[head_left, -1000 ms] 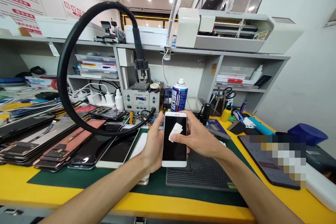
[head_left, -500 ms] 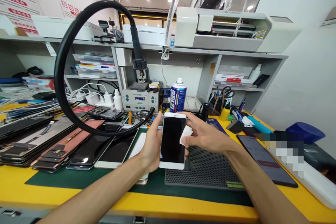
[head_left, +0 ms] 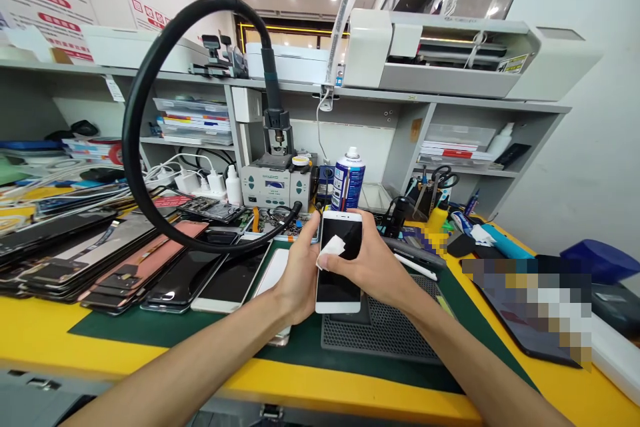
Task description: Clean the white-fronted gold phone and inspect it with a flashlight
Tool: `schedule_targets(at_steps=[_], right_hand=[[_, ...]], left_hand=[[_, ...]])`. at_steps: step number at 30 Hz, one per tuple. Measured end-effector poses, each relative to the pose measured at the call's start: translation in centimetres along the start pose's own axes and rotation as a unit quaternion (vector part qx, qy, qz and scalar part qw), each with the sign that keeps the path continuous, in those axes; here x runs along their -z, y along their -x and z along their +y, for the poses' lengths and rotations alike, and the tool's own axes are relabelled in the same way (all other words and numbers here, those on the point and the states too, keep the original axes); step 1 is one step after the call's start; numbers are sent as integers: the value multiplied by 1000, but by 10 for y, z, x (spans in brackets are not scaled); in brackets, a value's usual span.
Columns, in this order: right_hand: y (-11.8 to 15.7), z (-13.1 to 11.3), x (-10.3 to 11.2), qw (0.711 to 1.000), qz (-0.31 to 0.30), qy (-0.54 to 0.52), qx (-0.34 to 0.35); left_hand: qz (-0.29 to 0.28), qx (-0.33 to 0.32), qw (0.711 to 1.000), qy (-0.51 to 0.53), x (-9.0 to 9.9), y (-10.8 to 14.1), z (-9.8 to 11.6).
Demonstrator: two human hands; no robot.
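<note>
A white smartphone [head_left: 339,288] with a dark screen is held upright in front of me, above the bench mat. My left hand [head_left: 299,273] grips it along its left edge, thumb up the side. A small folded white wipe [head_left: 332,250] is pinched in my right hand [head_left: 367,260] and lies against the left part of the screen. The right fingers reach behind the phone's upper right edge and are partly hidden. Below the phone lies a dark perforated pad [head_left: 395,333] on the green mat [head_left: 370,368].
Several phones and screen panels [head_left: 170,280] lie in rows on the left. Behind stand a grey hot-air station [head_left: 275,187] with a looping black hose [head_left: 131,127] and a blue spray can [head_left: 349,180]. A dark tablet [head_left: 520,313] lies right; a shelf [head_left: 500,103] spans the back.
My right hand has moved left across the phone, carrying the wipe from the screen's right edge to its left side. The whole view has shifted slightly.
</note>
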State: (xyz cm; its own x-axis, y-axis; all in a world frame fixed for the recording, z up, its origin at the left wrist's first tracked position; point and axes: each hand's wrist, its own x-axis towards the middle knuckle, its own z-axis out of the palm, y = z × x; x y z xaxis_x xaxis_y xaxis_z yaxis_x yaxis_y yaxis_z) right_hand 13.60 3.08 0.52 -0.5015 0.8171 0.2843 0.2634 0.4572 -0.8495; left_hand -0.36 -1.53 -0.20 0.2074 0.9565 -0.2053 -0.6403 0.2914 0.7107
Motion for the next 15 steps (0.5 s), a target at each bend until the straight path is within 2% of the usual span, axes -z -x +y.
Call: schedule_targets(at_steps=[3,7,11,15], right_hand=[[0,0,-4,999,21,18,-17],[1,-2,0,999,-13,36,-29],[3,-3,3,995,-58,67,-46],[4,-1,5,995,-65,73,-32]], left_hand=[[-18,15,1000,6,2,-1,2],[-63,51,996,27,4,-3,3],[-58,62,995,47,5,-6,2],[-57,63,995,57,4,-7,3]])
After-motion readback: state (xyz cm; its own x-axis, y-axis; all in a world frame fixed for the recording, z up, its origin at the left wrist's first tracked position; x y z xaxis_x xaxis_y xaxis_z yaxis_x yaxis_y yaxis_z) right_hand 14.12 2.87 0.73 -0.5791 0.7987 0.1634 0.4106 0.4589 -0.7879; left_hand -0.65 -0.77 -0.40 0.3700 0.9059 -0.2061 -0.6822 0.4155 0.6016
